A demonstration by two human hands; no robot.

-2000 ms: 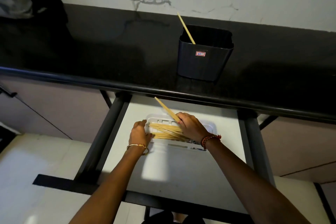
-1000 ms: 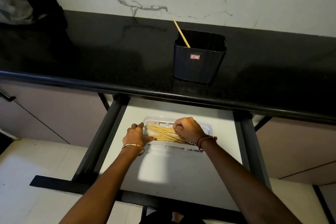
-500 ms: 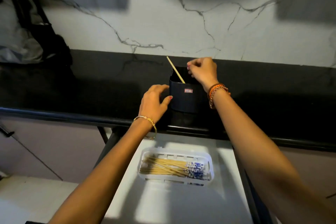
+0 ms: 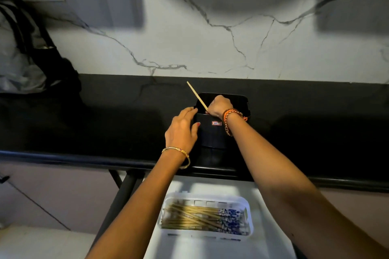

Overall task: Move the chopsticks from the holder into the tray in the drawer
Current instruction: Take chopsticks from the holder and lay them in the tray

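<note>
A black holder stands on the dark counter. One pale chopstick leans out of its left corner. My right hand is closed at the holder's rim, fingers around the chopstick's lower part. My left hand presses flat against the holder's left side. Below, in the open drawer, a white tray holds several chopsticks lying side by side, blue-patterned ends to the right.
The black counter runs across the view under a white marbled wall. A dark bag sits at the far left of the counter. The white drawer has a dark frame rail on its left.
Both hands left the tray in the drawer and rose to the holder. My right hand dropped into the holder's mouth and closed on the last chopstick; my left hand settled against the holder's side.
</note>
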